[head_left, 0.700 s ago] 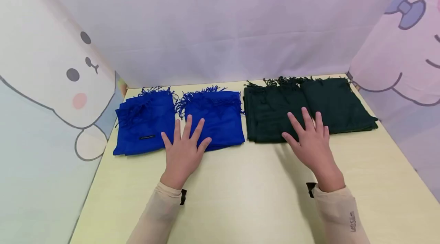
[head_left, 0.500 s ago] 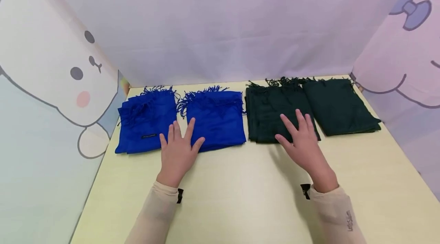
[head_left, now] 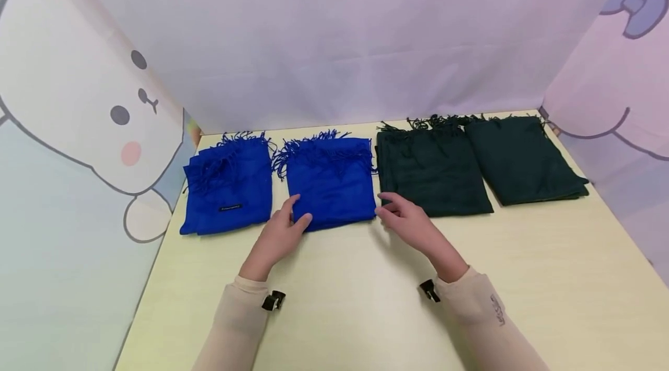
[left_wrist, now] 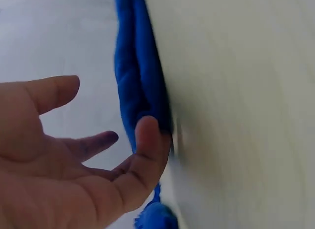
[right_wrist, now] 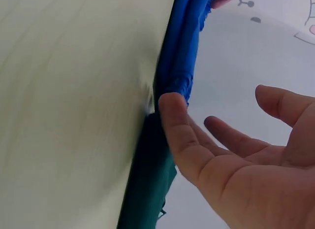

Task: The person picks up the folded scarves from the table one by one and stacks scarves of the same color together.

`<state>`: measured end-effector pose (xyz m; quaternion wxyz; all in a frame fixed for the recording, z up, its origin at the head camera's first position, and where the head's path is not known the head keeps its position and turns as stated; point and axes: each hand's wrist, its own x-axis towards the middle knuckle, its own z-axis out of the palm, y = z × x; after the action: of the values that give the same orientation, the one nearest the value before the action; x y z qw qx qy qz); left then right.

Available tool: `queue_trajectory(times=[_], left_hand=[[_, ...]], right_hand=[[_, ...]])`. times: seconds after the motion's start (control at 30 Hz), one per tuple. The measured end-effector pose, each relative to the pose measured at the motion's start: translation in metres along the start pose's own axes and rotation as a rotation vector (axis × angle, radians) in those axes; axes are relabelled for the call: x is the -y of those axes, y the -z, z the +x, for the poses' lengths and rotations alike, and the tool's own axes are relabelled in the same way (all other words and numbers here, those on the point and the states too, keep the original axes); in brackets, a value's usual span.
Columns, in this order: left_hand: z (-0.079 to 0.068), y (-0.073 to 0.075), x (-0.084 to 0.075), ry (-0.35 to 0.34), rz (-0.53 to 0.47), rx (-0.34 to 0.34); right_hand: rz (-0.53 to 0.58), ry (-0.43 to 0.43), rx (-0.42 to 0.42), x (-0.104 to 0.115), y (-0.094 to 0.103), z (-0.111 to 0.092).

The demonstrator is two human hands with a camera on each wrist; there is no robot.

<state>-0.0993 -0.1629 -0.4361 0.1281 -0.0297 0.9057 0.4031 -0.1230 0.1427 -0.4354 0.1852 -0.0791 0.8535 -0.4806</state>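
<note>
A folded blue scarf (head_left: 331,182) with a fringe along its far edge lies left of centre in the head view. At its near left corner is my left hand (head_left: 277,237), fingers bent loosely and thumb apart. In the left wrist view, one fingertip (left_wrist: 147,133) overlaps the end of the fold. My right hand (head_left: 413,229) is by the same scarf's near right corner, its fingers overlapping the left edge of a dark green scarf (head_left: 439,173). Neither hand pinches the cloth. The right wrist view has a fingertip (right_wrist: 172,103) where the blue and green scarves nearly meet.
Another folded blue scarf (head_left: 230,185) with a small black label lies at the left. A second dark green scarf (head_left: 522,159) is at the far right. All rest along the back of the pale table (head_left: 345,301), before a white curtain (head_left: 340,40).
My right hand has swung left from over the green scarf to the blue scarf's right corner. The left hand has turned inward and its spread fingers have bent. The scarves stay put.
</note>
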Motion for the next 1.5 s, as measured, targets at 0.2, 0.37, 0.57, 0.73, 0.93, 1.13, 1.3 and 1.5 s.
queue_trajectory(times=[0.2, 0.37, 0.57, 0.73, 0.93, 1.13, 1.3, 1.5], left_hand=[[0.008, 0.004, 0.0, 0.074, -0.603, 0.107], [0.012, 0.0, -0.004, 0.056, -0.781, 0.106], [0.018, -0.003, -0.008, 0.053, -0.888, 0.105], [0.018, -0.01, -0.008, 0.014, -0.865, 0.087], [0.009, -0.017, -0.008, 0.049, -1.197, 0.094], [0.014, -0.019, -0.022, 0.067, -1.435, 0.006], [0.023, -0.022, -0.033, 0.105, -1.567, -0.018], [0.024, -0.02, -0.035, 0.149, -1.746, 0.01]], right_hand=[[0.006, -0.045, 0.033, -0.001, -0.008, 0.006], [0.042, 0.004, 0.059, 0.001, -0.012, 0.006], [0.065, 0.028, 0.067, 0.001, -0.013, 0.01], [0.097, 0.046, 0.112, -0.001, -0.014, 0.009], [0.157, 0.059, 0.287, -0.001, -0.023, -0.003], [0.385, 0.036, 0.371, 0.009, -0.038, -0.005], [0.693, -0.004, 0.284, 0.015, -0.047, 0.003], [0.964, -0.068, 0.182, 0.011, -0.041, 0.013]])
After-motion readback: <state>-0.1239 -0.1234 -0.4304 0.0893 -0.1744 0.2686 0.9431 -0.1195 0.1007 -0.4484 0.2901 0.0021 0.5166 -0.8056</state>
